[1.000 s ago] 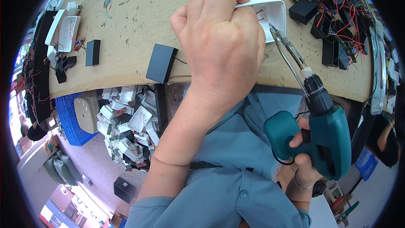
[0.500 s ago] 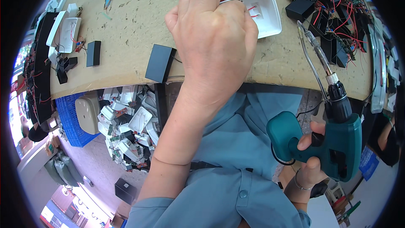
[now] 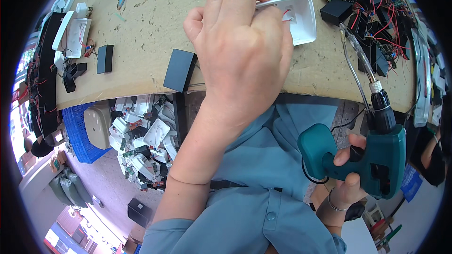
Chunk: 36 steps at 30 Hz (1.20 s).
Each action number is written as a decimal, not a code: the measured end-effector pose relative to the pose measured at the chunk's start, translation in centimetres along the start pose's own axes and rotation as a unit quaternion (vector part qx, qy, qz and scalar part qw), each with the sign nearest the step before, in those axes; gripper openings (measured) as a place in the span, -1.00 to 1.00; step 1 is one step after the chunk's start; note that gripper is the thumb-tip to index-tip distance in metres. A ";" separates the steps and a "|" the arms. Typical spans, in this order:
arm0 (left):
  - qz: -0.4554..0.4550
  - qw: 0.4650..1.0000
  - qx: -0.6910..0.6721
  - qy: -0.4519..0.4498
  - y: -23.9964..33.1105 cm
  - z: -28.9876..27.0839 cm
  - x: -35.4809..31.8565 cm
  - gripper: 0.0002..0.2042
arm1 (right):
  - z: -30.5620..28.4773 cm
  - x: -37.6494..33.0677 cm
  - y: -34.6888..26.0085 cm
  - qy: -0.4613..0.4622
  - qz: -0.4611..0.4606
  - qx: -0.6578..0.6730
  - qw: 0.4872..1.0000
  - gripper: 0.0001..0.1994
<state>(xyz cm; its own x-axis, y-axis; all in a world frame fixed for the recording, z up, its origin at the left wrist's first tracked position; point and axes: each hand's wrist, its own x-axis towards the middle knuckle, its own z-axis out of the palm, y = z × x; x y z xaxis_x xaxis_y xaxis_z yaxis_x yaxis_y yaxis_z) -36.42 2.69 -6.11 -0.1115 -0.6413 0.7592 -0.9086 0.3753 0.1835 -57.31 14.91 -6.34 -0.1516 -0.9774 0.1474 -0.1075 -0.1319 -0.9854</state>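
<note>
Boxes (image 3: 180,70) beside left hand (image 3: 240,51), perhaps hiding white housing (image 3: 301,16).

The person wears a blue-grey button-up shirt (image 3: 245,207) with short sleeves, a round button on the front, and a thin bracelet (image 3: 331,203) on the right wrist.

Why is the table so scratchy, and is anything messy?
The tan tabletop is pitted with small gouges all over. Below its front edge, a jumbled heap of white plastic parts lies beside a blue crate. At the far right, red wires lie tangled among black boxes.
</note>
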 end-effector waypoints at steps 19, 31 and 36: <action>-0.080 0.987 0.071 -0.116 -11.0 -4.0 -2.2 -0.43 | 0.1 -0.1 -0.4 0.047 -0.019 0.039 0.998 -0.33; 0.015 0.976 0.218 0.025 -20.3 -5.1 4.3 -0.48 | 0.4 0.4 -0.8 0.036 -0.042 0.042 0.998 -0.34; -0.088 0.995 0.030 -0.046 -22.2 2.3 8.1 -0.68 | 0.0 0.1 -1.1 0.059 -0.050 0.048 0.996 -0.31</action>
<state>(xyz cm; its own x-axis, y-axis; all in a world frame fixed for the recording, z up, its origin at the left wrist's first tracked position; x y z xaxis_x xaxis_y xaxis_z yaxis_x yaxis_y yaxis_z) -18.07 -12.32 -5.47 0.0164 -0.7535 0.6573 -0.9392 0.2140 0.2686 -57.19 14.92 -5.20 -0.2607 -0.9330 0.2482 -0.0347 -0.2478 -0.9682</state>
